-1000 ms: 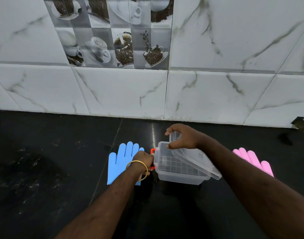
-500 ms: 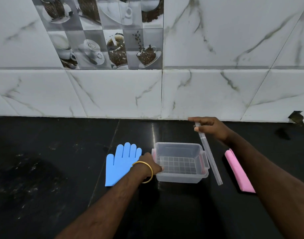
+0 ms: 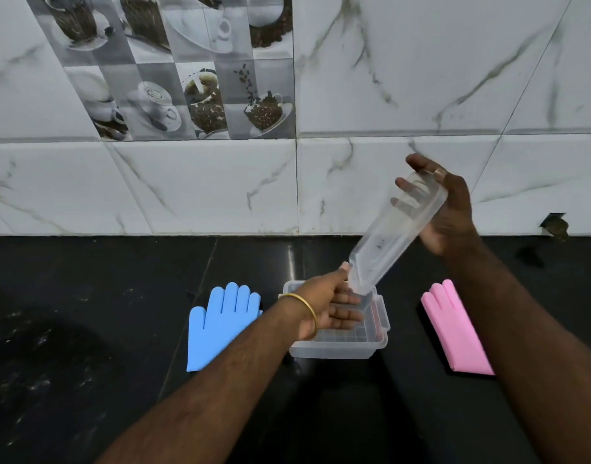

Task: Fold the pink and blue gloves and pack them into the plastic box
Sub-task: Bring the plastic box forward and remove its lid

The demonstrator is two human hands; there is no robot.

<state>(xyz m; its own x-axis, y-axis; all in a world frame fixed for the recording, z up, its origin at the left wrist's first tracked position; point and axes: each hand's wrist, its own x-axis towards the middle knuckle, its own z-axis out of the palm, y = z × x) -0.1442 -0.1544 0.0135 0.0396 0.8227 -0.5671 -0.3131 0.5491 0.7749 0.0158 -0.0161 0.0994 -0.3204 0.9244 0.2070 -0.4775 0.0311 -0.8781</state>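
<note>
The clear plastic box (image 3: pixel 337 350) stands open on the black counter. Above it my right hand (image 3: pixel 452 209) grips the clear lid (image 3: pixel 387 239), which is off the box and tilted, its low end over the box. My left hand (image 3: pixel 327 306) reaches over the box with straight fingers, thumb and fingertips touching the lid's low end. The blue glove (image 3: pixel 220 324) lies flat just left of the box, fingers toward the wall. The pink glove (image 3: pixel 454 329) lies to the right of the box, partly hidden by my right forearm.
A black counter (image 3: pixel 86 329) carries everything and ends at a white marble-tile wall (image 3: pixel 186 189) close behind the box. A small chipped hole (image 3: pixel 553 224) shows at the wall's base on the right.
My right hand has lifted the lid off the box and raised it up and to the right. My left hand has left the box's left side and reached over the box to the lid's low end.
</note>
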